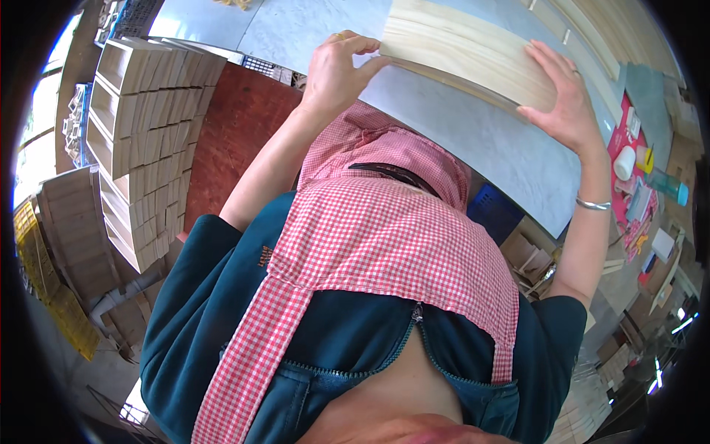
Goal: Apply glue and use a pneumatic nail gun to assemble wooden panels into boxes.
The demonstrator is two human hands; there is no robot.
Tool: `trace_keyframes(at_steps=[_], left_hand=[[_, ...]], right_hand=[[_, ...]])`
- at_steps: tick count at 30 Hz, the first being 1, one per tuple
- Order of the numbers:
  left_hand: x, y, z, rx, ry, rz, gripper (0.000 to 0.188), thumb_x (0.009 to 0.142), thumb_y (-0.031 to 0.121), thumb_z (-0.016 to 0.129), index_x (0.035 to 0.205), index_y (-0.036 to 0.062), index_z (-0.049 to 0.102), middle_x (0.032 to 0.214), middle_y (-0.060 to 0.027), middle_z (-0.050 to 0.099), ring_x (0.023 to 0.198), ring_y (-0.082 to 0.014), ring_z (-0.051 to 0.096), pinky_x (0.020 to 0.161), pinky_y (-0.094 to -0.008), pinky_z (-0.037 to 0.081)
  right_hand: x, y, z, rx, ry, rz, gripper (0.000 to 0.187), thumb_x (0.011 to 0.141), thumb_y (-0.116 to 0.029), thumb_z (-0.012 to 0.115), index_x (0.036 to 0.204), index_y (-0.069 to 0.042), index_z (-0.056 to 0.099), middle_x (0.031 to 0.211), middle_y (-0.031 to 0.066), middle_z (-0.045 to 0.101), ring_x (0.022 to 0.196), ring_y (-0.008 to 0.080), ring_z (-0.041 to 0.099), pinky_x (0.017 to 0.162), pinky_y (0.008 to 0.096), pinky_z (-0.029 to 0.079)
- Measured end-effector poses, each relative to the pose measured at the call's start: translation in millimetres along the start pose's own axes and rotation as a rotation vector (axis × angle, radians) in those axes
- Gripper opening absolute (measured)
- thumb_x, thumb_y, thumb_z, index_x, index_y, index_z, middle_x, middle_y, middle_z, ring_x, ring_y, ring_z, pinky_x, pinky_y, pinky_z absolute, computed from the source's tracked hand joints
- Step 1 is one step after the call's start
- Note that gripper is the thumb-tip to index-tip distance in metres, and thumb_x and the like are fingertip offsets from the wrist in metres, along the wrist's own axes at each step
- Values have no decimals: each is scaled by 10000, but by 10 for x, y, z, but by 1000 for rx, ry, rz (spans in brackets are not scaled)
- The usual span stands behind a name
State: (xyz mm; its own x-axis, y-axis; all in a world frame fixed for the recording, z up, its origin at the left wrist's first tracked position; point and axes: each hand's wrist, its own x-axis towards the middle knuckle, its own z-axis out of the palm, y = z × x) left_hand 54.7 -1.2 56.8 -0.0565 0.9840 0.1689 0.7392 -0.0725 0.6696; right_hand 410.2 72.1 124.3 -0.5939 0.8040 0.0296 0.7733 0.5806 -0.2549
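Note:
A pale wooden board point(462, 52) with visible grain lies over the grey-white tabletop point(473, 155) in front of me. Below its near edge runs a narrow wooden strip, and whether the two form one box I cannot tell. At the board's left end, my left hand point(340, 70) has thumb and fingertips curled against the corner. My right hand point(563, 92) grips the other end, fingers over the top face and thumb at the near edge.
Open wooden boxes point(140, 140) rise in tall stacks at the left, beside a red-brown board point(240, 133). At the right, a red cloth point(625, 140) bears a white cup point(624, 163) and a clear bottle point(665, 185). A blue crate point(494, 212) sits beneath the table.

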Motion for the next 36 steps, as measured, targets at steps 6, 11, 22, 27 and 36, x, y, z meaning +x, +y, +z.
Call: trace_keyframes(at_steps=[6,11,22,27,36], left_hand=[[-3,20,-15,-11,20,20,223,863,203,792,980,14,801,945,-85,747,806,-197,645,725,-313,532],[33,25,27,32,26,56,210,868,209,786,972,28,804,935,-67,748,787,-184,629,771,-311,504],[-8,58,39,87,34,62,189,874,199,779,975,42,804,965,-46,744,841,-183,629,885,-324,451],[-3,65,39,76,31,16,189,871,191,780,985,42,801,978,-49,741,875,-188,637,887,-326,454],[15,46,6,161,5,69,189,871,177,780,989,30,796,991,-60,743,884,-195,645,886,-319,458]], right_hand=[[15,34,178,-8,52,-53,771,688,-114,832,1412,-125,567,1451,24,572,1266,254,565,1158,369,404],[-191,723,687,16,-75,32,816,706,-249,815,1438,-81,496,1497,120,498,1318,313,517,1136,393,392],[45,92,194,43,-14,-127,819,704,-325,823,1393,-3,520,1478,174,513,1336,333,510,1146,413,367],[-95,56,231,-162,243,-160,708,797,-308,749,1381,12,510,1370,211,587,1225,379,581,1069,436,442],[-980,-9,595,164,574,391,123,867,-72,734,986,-51,708,880,8,665,700,185,596,679,291,487]])
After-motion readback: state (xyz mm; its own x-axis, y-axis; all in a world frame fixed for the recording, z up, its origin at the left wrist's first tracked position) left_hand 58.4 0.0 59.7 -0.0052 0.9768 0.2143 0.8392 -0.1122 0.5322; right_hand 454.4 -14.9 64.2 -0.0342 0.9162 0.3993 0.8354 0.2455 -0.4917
